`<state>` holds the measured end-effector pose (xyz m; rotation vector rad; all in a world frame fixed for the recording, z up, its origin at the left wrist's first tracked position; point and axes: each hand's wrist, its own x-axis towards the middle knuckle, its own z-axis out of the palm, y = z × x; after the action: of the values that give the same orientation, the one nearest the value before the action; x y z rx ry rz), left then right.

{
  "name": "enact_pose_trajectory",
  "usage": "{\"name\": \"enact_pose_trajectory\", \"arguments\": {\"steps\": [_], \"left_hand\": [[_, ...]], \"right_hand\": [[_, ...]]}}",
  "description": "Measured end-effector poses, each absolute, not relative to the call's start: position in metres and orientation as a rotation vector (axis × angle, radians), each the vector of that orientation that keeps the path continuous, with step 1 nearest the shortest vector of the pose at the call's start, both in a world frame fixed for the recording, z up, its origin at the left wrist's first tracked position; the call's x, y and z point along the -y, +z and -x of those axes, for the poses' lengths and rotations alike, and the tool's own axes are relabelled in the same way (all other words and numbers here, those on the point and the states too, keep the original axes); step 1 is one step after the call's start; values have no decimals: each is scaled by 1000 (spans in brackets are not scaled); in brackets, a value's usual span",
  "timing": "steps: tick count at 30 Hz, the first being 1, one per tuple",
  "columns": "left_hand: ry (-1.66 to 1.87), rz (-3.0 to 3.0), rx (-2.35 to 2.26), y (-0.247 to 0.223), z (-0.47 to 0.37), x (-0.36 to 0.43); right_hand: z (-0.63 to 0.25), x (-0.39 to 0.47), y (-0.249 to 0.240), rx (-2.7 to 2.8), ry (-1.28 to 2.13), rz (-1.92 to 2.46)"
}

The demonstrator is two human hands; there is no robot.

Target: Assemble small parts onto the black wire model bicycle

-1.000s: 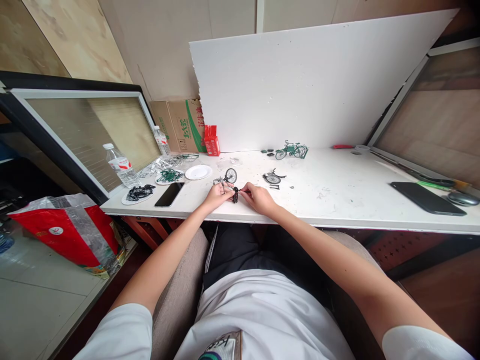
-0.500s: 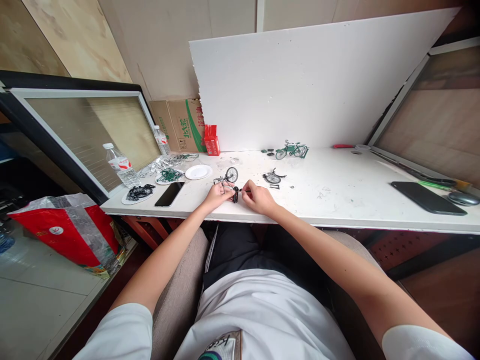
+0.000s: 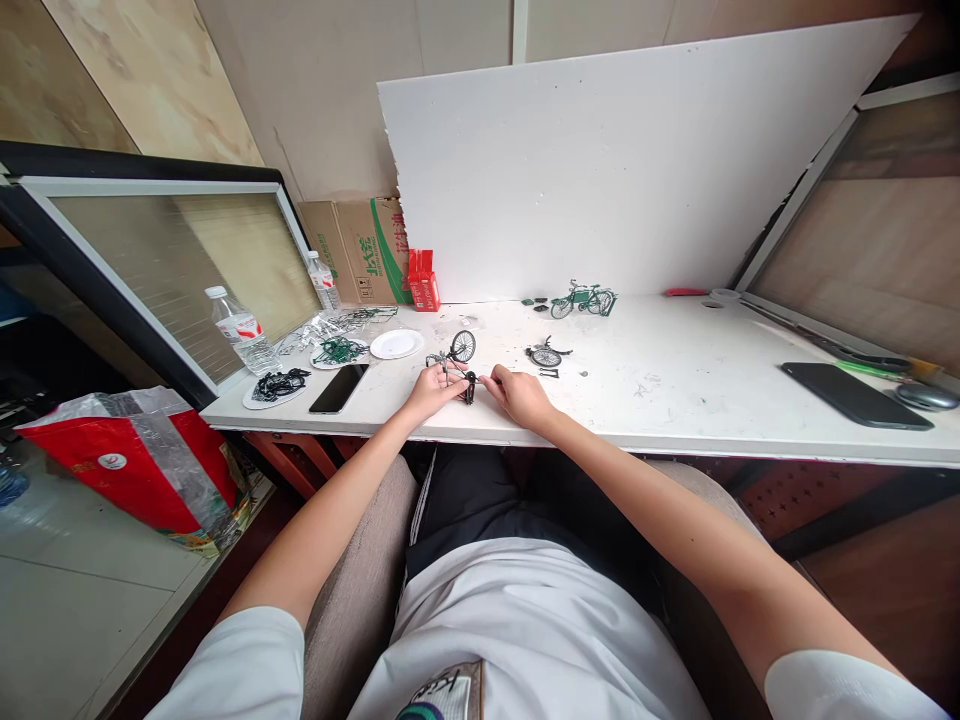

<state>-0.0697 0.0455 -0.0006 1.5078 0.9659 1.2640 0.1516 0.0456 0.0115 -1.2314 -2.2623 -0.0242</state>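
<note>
Close to the table's front edge, my left hand (image 3: 429, 395) is closed around the frame of a small black model bicycle (image 3: 463, 347), whose spoked wheel points up and away from me. My right hand (image 3: 519, 393) is at the bicycle's near end, thumb and forefinger pinched together by the dark parts there. Whatever is between those fingertips is too small to make out. To the right lie a loose spoked wheel with dark parts (image 3: 547, 355) and a couple of tiny dark pieces (image 3: 549, 373). Farther back stands a green model bicycle (image 3: 581, 298).
On the left are a phone (image 3: 339, 388), a white plate (image 3: 397, 344), plates of black parts (image 3: 279, 386) and green parts (image 3: 339, 351), and water bottles (image 3: 244, 330). A red box (image 3: 424, 281) stands behind. A black tablet-like slab (image 3: 855, 395) and a mouse (image 3: 927, 397) lie at right.
My right hand has shifted slightly, its fingertips now a bit farther left against the bicycle's near end. The bicycle has tilted very slightly in my left hand.
</note>
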Motion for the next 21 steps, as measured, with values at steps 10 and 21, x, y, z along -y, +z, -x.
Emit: {"name": "enact_pose_trajectory", "arguments": {"steps": [10, 21], "left_hand": [[1282, -1507, -993, 0, 70, -45], [1302, -1540, -976, 3, 69, -43]], "right_hand": [[-153, -39, 17, 2288, 123, 1131], [-152, -40, 18, 2353, -51, 1293]]}}
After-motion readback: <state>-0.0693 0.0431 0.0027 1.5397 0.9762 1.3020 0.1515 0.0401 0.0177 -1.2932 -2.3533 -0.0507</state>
